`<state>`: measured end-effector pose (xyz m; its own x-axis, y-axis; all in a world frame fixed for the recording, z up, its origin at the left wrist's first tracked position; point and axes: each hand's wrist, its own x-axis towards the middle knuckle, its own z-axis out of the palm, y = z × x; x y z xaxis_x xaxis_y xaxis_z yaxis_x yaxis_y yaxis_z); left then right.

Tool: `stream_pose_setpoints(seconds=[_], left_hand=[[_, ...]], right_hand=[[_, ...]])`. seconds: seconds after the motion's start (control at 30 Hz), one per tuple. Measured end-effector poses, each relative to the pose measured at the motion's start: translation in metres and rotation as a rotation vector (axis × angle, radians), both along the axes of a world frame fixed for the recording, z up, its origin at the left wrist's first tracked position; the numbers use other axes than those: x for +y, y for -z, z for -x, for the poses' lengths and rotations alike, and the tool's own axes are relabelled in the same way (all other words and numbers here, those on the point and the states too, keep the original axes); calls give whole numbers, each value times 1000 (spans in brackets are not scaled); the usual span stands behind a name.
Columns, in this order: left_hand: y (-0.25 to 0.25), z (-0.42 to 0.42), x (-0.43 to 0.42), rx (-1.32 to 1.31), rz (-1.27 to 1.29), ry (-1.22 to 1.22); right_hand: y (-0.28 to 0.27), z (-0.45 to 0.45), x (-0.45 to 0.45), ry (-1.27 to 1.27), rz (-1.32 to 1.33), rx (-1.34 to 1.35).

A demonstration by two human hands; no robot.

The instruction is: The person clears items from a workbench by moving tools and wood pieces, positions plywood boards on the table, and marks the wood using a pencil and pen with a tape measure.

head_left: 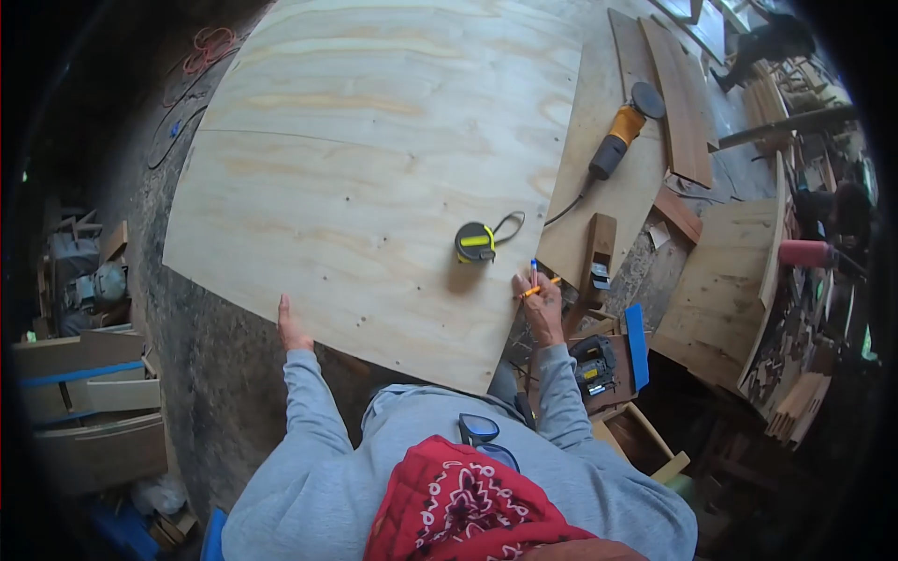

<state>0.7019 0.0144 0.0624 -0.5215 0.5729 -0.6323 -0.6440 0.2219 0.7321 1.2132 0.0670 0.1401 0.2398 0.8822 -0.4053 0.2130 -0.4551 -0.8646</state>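
Note:
A large plywood sheet [374, 215] lies in front of me. My left hand [293, 327] is at its front edge on the left, fingers stretched out and nothing visible in them. Near the sheet's right front edge, my right hand [543, 309] is closed around an orange pencil [544, 287] and a pen with a blue end [534, 268]. A black and yellow tape measure [475, 243] with a wrist strap sits on the plywood, up and left of my right hand. Several small dark marks dot the sheet.
Right of the sheet are an orange angle grinder [617, 138], a wooden hand plane [597, 266] and a yellow-black power tool [593, 366]. Brown boards [675, 103] lie farther back. Wooden drawers [98, 388] stand at left; an orange cord [210, 49] is on the floor.

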Motion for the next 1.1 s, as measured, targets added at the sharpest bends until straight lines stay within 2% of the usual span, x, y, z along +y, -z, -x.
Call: stream_pose_setpoints(seconds=[0.13, 0.17, 0.2, 0.27, 0.3, 0.33, 0.43, 0.53, 0.57, 0.67, 0.7, 0.8, 0.83, 1.03, 1.1], left_hand=[[6, -17, -19, 35, 49, -17], [4, -19, -19, 3, 40, 4], [1, -17, -17, -28, 32, 28], [-6, -17, -12, -42, 40, 59], [-11, -20, -12, -25, 58, 62], [-14, -22, -11, -5, 68, 60], [-9, -18, -12, -9, 60, 72], [-12, -19, -13, 2, 63, 85], [-16, -22, -10, 3, 59, 82], [-28, -30, -7, -5, 56, 93], [-27, -29, -8, -13, 55, 104], [-28, -24, -9, -55, 64, 164], [-31, -22, -9, -69, 68, 185], [-30, -17, -7, -83, 74, 170], [-28, -15, -7, -103, 85, 165]], right_hand=[[6, -21, -37, 6, 137, -12], [8, -30, -37, -83, 185, -130], [6, -40, -37, -70, 170, -190], [-34, -48, -16, -41, 145, -308], [-41, -57, -9, 23, 22, -343], [-43, -69, 0, 83, -110, -375], [-28, -102, 9, 146, -82, -535], [-78, -83, 11, 459, 16, 136], [-93, -83, 7, 400, -79, 236], [-100, -81, 19, 363, -204, 49], [-85, -91, 23, 256, -217, -201], [-55, -101, 37, 176, -243, -578], [-47, -103, 40, 196, -181, -654], [-1, -112, 51, 247, 106, -1008], [7, -121, 45, 194, 137, -943]])
